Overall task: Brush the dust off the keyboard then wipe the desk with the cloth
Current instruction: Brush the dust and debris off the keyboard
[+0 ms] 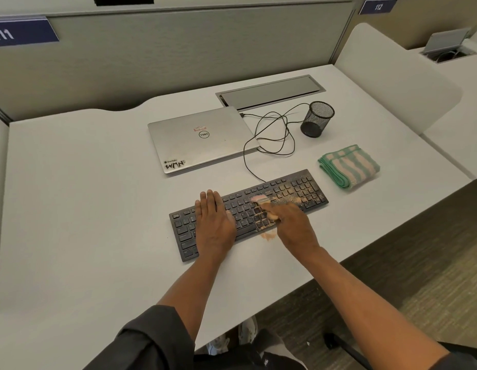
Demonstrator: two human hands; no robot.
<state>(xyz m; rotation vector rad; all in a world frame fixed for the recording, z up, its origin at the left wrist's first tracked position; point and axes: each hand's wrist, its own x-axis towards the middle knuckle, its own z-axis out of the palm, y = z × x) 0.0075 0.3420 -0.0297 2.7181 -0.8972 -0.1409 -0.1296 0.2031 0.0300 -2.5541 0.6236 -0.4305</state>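
Brush point(261, 201) gripped in my right hand point(293, 225); left hand point(213, 222) flat on keyboard point(248, 212), fingers straight.
Light, soft-bristled, I judge; handle near the bristles is the place to hold; cloth point(348, 165) limp, untouched.

Both forearms are bare from the elbow down — no watch, ring or bracelet shows on either wrist or hand. The left sleeve point(141, 340) is dark charcoal cloth, pushed up and bunched in soft folds near the elbow. A sliver of the same dark fabric edges the right arm. Below, what may be pale sneakers point(248, 329) — the view is dim there.
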